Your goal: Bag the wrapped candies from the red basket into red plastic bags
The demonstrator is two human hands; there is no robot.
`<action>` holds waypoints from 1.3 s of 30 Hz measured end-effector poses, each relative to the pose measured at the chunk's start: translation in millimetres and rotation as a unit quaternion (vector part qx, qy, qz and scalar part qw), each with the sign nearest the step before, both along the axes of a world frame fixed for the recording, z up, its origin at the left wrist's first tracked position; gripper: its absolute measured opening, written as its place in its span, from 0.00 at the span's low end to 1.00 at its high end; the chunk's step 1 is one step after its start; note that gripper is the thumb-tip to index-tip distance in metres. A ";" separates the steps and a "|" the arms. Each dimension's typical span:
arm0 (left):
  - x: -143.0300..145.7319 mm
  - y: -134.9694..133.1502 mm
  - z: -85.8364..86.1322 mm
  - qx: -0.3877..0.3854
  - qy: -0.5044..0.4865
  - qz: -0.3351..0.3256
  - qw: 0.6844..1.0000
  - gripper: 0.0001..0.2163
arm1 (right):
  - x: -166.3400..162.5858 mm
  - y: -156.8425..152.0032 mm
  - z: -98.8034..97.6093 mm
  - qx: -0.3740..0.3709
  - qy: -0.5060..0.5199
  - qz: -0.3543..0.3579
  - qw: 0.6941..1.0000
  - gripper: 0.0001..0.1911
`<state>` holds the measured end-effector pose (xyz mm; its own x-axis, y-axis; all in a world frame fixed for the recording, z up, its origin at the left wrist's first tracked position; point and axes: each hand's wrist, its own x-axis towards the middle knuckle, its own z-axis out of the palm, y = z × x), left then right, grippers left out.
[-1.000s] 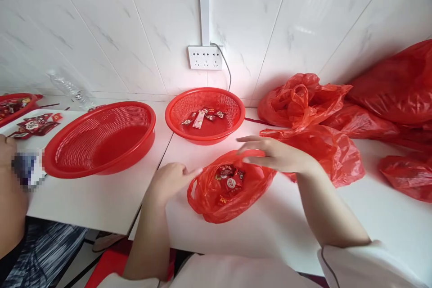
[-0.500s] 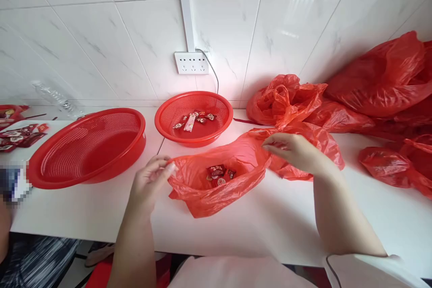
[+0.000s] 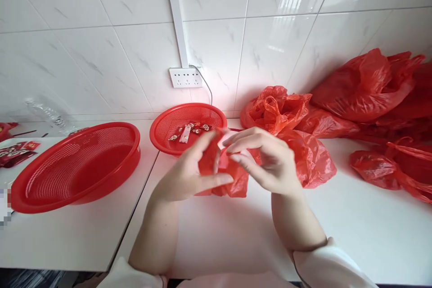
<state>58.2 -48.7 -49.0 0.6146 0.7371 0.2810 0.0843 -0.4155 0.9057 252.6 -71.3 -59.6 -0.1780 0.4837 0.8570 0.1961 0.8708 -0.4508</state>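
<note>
My left hand [image 3: 189, 173] and my right hand [image 3: 266, 157] meet above the white table [image 3: 337, 234], both pinching the gathered top of a small red plastic bag [image 3: 232, 180]. The bag hangs bunched between my fingers, and its contents are hidden. Just behind my hands stands a small red mesh basket [image 3: 162, 128] with several wrapped sweets [image 3: 187, 131] in it.
A large red mesh basket [image 3: 77, 162] sits at the left. Several red plastic bags [image 3: 364, 94] are heaped at the right against the tiled wall. A wall socket [image 3: 185, 77] with a cable is behind the small basket. Red packets [image 3: 16, 150] lie at far left.
The bag lay open on the table with sweets showing. Both hands then pulled its mouth wide, and now they have brought the edges together and lifted it, bunched shut.
</note>
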 end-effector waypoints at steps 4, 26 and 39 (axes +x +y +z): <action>16.1 4.3 -10.0 -0.009 0.063 -0.015 0.998 0.09 | -6.3 6.5 -6.4 -0.005 -0.035 0.001 0.999 0.20; -0.3 12.6 -11.1 -0.084 0.012 -0.006 0.996 0.06 | 18.4 3.3 -3.9 -0.175 -0.125 0.176 0.961 0.08; 0.4 25.5 -29.2 0.496 0.036 0.199 0.844 0.10 | 2.2 44.5 -32.5 -0.329 0.052 0.186 0.924 0.11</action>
